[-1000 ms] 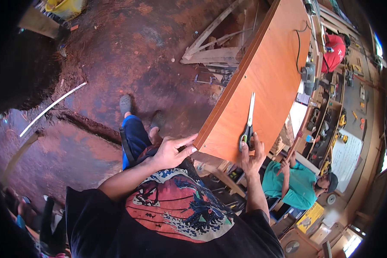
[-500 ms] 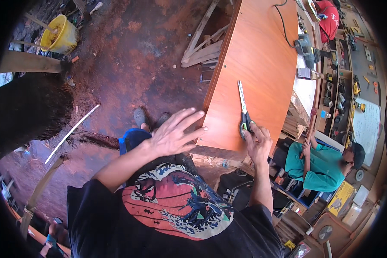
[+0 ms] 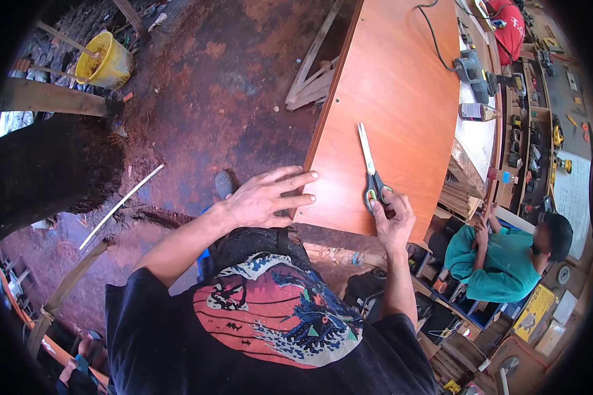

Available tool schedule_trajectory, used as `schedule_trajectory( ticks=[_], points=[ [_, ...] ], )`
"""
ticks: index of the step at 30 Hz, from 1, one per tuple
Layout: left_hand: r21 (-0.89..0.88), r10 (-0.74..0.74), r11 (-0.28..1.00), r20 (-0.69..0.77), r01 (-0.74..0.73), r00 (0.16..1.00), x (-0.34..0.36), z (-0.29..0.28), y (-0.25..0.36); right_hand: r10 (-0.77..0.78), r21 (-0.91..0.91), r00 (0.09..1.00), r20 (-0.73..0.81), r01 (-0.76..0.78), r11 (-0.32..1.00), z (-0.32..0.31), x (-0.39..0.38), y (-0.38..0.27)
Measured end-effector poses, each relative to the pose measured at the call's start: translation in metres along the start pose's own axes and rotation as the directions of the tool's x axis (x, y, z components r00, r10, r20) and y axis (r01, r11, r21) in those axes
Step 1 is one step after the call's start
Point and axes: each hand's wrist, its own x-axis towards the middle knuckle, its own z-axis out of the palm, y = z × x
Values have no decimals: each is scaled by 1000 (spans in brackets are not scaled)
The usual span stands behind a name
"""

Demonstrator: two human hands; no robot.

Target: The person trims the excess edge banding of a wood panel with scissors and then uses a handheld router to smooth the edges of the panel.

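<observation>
A pair of scissors (image 3: 369,164) with black and green handles lies over the board's surface, blades together and pointing away from me. My right hand (image 3: 395,220) has its fingers closed around the handles. Beneath is a reddish-brown wooden board (image 3: 402,85) with a glossy face and a small dark hole near its left edge. My left hand (image 3: 263,197) rests at that edge near the close corner, fingers stretched and apart, with fingertips over the board's rim. It holds nothing.
Toward the far right of the board sit a cordless power tool (image 3: 473,76), a cable and a bottle (image 3: 476,112). A person in a green shirt (image 3: 494,263) is at the right, beside tool shelves. At the left are a yellow bucket (image 3: 105,62), a wooden post and a thin white strip (image 3: 122,207).
My left hand has come down onto the board's edge and sits slightly lower. The scissors remain in my right hand, almost unmoved. The view has shifted a little.
</observation>
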Motion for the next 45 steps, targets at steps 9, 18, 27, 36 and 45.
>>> schedule_trajectory(
  ticks=[9, 18, 27, 36, 45],
  points=[
    [18, -33, 999, 57, 32, 998, 0, 0, 4, -16, 31, 999, 31, 15, 999, -6, 7, -1],
    [0, -42, 999, 75, 42, 996, 0, 4, 7, 58, 36, 992, 112, -62, 997, -13, 6, -1],
    [58, -43, 998, 78, 38, 996, 7, 1, 11, 142, 31, 971, 192, -151, 988, -26, -3, -17],
    [76, -64, 995, 84, 57, 994, 8, 0, 14, 351, 574, 787, 507, -612, 544, -43, -47, -16],
    [146, -20, 989, 84, 7, 996, 10, 0, 13, 300, 764, 809, 506, -581, 279, -36, -101, -7]
  ],
)
